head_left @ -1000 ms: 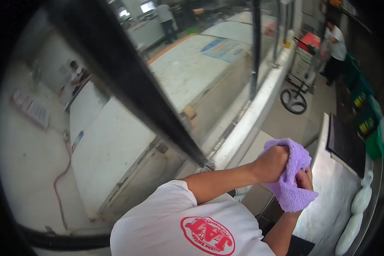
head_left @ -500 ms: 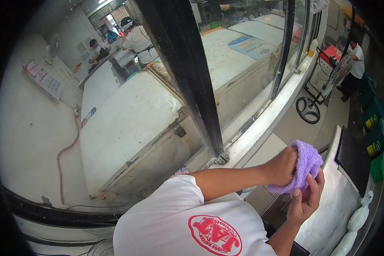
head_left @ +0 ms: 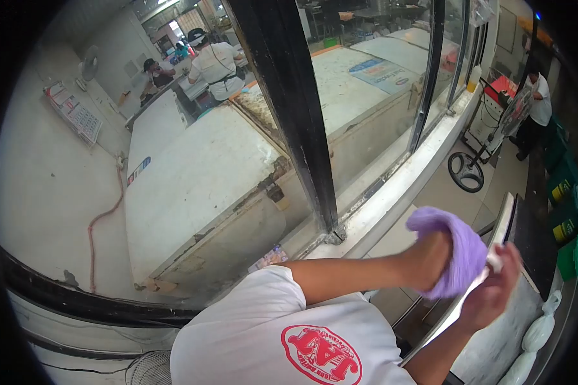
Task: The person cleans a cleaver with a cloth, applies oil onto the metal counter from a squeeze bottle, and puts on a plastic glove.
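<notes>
A fluffy purple cloth (head_left: pixel 459 256) is draped round my left hand (head_left: pixel 430 256), which reaches in from the left at bent wrist. The cloth covers most of that hand's fingers, and it is blurred by motion. Just right of the cloth is my right hand (head_left: pixel 491 292), coming up from below. Its fingers are raised and smeared, with a small whitish patch between them and the cloth that I cannot make out. A metal-topped table (head_left: pixel 494 340) lies beneath and beyond my right hand.
A black flat board (head_left: pixel 533 237) and a knotted white plastic bag (head_left: pixel 542 327) lie on the right. Black-framed windows (head_left: pixel 295 109) and a sill (head_left: pixel 392 205) stand ahead, with white chest freezers (head_left: pixel 199 186) behind. A pedestal fan (head_left: pixel 514 115), green bins (head_left: pixel 562 186) and a person (head_left: pixel 536 106) are further back.
My right hand has moved off to the right, away from the cloth's edge. The cloth has swung and turned on my left hand. The view has shifted slightly.
</notes>
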`<state>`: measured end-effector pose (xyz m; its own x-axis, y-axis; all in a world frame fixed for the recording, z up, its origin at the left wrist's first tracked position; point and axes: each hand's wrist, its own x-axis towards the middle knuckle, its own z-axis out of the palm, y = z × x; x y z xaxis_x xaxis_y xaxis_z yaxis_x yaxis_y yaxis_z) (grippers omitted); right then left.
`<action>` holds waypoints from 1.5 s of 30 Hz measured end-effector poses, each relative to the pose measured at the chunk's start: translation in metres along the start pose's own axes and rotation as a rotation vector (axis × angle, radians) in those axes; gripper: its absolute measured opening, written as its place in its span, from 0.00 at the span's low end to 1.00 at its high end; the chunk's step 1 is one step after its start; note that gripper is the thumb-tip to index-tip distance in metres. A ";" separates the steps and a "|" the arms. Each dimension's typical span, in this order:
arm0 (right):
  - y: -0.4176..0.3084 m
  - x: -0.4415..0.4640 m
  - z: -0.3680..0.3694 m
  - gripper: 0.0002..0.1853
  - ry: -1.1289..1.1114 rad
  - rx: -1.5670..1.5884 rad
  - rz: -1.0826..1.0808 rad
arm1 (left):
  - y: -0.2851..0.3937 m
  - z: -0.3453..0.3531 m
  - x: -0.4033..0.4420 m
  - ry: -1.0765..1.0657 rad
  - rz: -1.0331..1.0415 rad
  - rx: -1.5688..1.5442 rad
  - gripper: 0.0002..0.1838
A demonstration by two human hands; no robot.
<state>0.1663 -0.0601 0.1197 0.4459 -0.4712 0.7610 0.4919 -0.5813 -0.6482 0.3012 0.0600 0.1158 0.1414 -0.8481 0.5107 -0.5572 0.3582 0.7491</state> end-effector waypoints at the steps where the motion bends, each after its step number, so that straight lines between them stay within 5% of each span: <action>1: 0.006 0.005 -0.003 0.40 0.173 0.092 0.048 | -0.001 0.017 -0.003 -0.072 -0.002 -0.176 0.36; 2: 0.001 0.022 0.011 0.43 0.350 0.184 0.094 | 0.016 0.023 0.001 -0.111 0.046 -0.236 0.38; 4: -0.011 0.030 0.037 0.47 0.296 0.402 0.152 | 0.053 0.025 0.015 -0.106 0.117 -0.306 0.42; 7: -0.029 0.050 0.069 0.47 0.417 0.327 0.041 | 0.075 0.024 0.036 0.030 0.083 -0.437 0.42; 10: -0.019 0.049 0.068 0.45 0.321 0.302 0.079 | 0.044 0.039 0.050 0.185 0.163 -0.147 0.34; 16: 0.002 -0.005 0.021 0.42 0.212 0.153 0.184 | 0.038 0.030 0.089 0.271 0.376 -0.375 0.18; 19: 0.004 -0.031 -0.012 0.41 0.228 0.082 0.255 | 0.022 0.027 0.098 0.136 0.462 -0.118 0.13; 21: 0.004 -0.053 -0.038 0.40 0.263 0.042 0.307 | 0.025 0.014 0.102 -0.438 0.126 0.367 0.12; 24: 0.000 -0.078 -0.067 0.39 0.343 -0.016 0.370 | 0.032 0.028 0.101 -0.597 0.262 0.397 0.11; 27: -0.002 -0.106 -0.096 0.38 0.546 -0.145 0.566 | 0.037 0.051 0.088 -0.436 0.545 0.308 0.11; 29: -0.009 -0.123 -0.102 0.37 0.582 -0.281 0.701 | 0.039 0.070 0.110 -0.439 0.496 0.208 0.11; 31: -0.029 -0.122 -0.060 0.36 0.272 -0.432 0.559 | 0.038 0.087 0.132 -0.213 0.474 0.096 0.11; 32: -0.030 -0.120 -0.062 0.35 0.327 -0.341 0.494 | 0.037 0.099 0.143 -0.087 0.495 -0.032 0.12; 35: -0.034 -0.118 -0.076 0.32 0.473 -0.129 0.313 | 0.036 0.155 0.156 -0.155 0.408 -0.517 0.10; 37: -0.047 -0.123 -0.103 0.32 0.631 -0.175 0.279 | 0.040 0.218 0.117 -0.625 0.023 -1.141 0.28; 38: -0.050 -0.122 -0.113 0.32 0.694 -0.205 0.252 | 0.050 0.223 0.106 -0.751 0.011 -1.220 0.31; 41: -0.057 -0.121 -0.138 0.32 0.865 -0.299 0.216 | 0.065 0.213 0.100 -0.735 0.538 -0.950 0.39; 45: -0.051 -0.117 -0.147 0.31 1.006 -0.433 0.258 | 0.060 0.220 0.140 -0.927 0.599 -1.041 0.34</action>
<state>-0.0211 -0.0726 0.0682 -0.4058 -0.8175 0.4086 0.0833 -0.4783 -0.8742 0.1076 -0.1236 0.1397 -0.6598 -0.2777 0.6982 0.5211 0.5004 0.6914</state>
